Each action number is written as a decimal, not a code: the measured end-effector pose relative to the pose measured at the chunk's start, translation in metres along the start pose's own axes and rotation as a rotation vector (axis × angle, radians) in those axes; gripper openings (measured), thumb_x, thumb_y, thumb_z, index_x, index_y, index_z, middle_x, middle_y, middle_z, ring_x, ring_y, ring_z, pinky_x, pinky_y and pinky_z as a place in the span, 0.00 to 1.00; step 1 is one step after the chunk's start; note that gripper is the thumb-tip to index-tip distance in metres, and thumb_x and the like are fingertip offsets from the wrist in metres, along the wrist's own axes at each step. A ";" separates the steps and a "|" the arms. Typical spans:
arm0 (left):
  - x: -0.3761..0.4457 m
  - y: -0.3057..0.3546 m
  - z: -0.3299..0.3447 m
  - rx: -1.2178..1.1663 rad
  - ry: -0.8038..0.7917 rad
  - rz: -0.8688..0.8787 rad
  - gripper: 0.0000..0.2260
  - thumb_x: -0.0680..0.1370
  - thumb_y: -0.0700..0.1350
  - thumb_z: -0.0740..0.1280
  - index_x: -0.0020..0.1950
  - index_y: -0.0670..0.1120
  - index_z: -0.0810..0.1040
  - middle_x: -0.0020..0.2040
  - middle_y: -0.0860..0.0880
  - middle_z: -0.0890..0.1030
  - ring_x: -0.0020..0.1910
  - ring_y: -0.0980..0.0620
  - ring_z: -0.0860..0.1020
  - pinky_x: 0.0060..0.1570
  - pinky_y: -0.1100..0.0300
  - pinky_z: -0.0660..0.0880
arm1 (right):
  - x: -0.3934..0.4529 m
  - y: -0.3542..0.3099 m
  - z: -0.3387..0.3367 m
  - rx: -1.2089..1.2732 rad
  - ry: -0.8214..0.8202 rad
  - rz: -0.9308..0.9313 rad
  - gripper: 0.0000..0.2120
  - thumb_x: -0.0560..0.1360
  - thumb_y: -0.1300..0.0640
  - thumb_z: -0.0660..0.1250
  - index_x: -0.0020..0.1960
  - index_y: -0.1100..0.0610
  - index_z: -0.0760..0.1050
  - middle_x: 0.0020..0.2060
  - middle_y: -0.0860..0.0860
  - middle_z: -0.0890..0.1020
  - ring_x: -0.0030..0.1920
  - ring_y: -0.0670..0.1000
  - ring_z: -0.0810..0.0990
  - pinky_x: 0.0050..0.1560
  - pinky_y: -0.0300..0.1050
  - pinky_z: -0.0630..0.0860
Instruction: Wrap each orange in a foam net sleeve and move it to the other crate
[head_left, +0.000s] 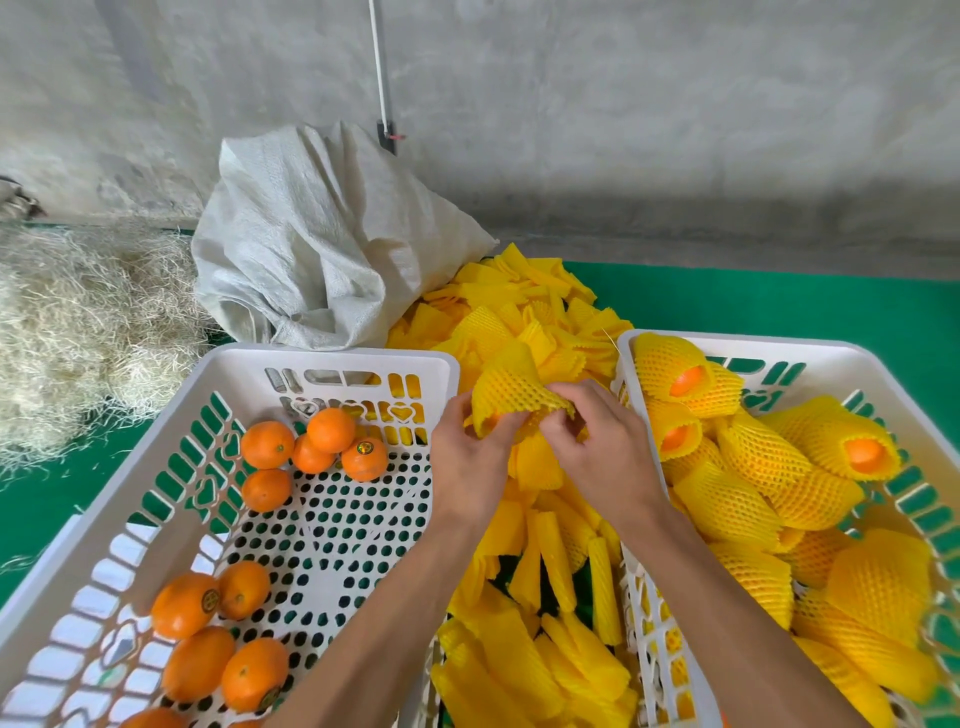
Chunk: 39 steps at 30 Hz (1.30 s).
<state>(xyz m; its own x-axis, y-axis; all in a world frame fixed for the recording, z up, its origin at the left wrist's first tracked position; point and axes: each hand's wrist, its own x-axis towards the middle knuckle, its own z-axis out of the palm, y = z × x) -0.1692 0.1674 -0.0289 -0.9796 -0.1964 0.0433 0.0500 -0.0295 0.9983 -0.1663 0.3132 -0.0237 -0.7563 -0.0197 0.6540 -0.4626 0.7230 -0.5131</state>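
Note:
Between the two crates, my left hand (470, 457) and my right hand (597, 447) both grip one yellow foam net sleeve (511, 387), stretched over an orange that is almost fully hidden. The white crate on the left (332, 358) holds several bare oranges (267, 444), some at its far side and some near me. In the white crate on the right (883, 384) lie several wrapped oranges (857, 449) in yellow sleeves.
A heap of flat yellow foam sleeves (524, 301) runs between the crates from the far side to near me. Behind it lies a white woven sack (322, 228). Pale straw (78, 322) is piled at the left on the green surface (779, 301).

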 end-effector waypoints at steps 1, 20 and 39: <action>0.001 0.000 -0.001 -0.011 0.033 -0.007 0.13 0.75 0.48 0.76 0.57 0.44 0.81 0.42 0.52 0.83 0.34 0.61 0.76 0.34 0.67 0.73 | -0.001 -0.003 0.000 -0.040 0.034 -0.103 0.09 0.78 0.64 0.67 0.55 0.65 0.82 0.44 0.54 0.82 0.35 0.51 0.78 0.33 0.48 0.78; -0.006 -0.001 0.002 -0.087 -0.309 -0.126 0.34 0.77 0.46 0.69 0.82 0.43 0.61 0.73 0.42 0.75 0.72 0.42 0.75 0.74 0.39 0.71 | -0.014 0.006 0.006 0.119 -0.470 0.273 0.33 0.82 0.39 0.51 0.82 0.38 0.41 0.78 0.45 0.64 0.69 0.47 0.72 0.65 0.45 0.73; -0.023 -0.019 0.001 0.293 -0.596 -0.062 0.31 0.75 0.79 0.54 0.75 0.67 0.65 0.71 0.69 0.70 0.66 0.75 0.69 0.56 0.73 0.71 | 0.023 0.058 -0.052 -0.471 0.392 0.182 0.29 0.81 0.47 0.68 0.78 0.52 0.63 0.74 0.57 0.67 0.72 0.59 0.68 0.68 0.55 0.71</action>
<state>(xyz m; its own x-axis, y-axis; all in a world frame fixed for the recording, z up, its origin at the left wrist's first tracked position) -0.1479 0.1737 -0.0493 -0.9233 0.3746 -0.0845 0.0173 0.2605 0.9653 -0.1861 0.3907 -0.0092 -0.5365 0.3214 0.7803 -0.0223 0.9189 -0.3939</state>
